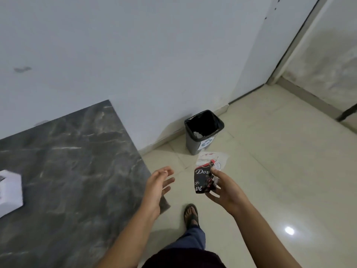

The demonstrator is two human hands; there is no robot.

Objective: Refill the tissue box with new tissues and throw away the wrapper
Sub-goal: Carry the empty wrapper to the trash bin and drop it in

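My right hand (225, 187) grips a crumpled plastic wrapper (203, 176), dark with white lettering below and clear with red print above. It hangs over the floor in front of a grey bin (193, 141) lined with a black bag. The bin stands by the wall and holds some white scrap. My left hand (157, 185) is empty, fingers spread, beside the wrapper and over the table corner. A white tissue box (10, 190) sits on the dark marble table (73, 161) at the far left, partly cut off.
Cream floor tiles (280, 171) stretch to the right. A white wall (135, 64) runs behind the table and bin. A door frame (293, 43) stands at the upper right. My sandalled foot (191, 214) is on the floor below my hands.
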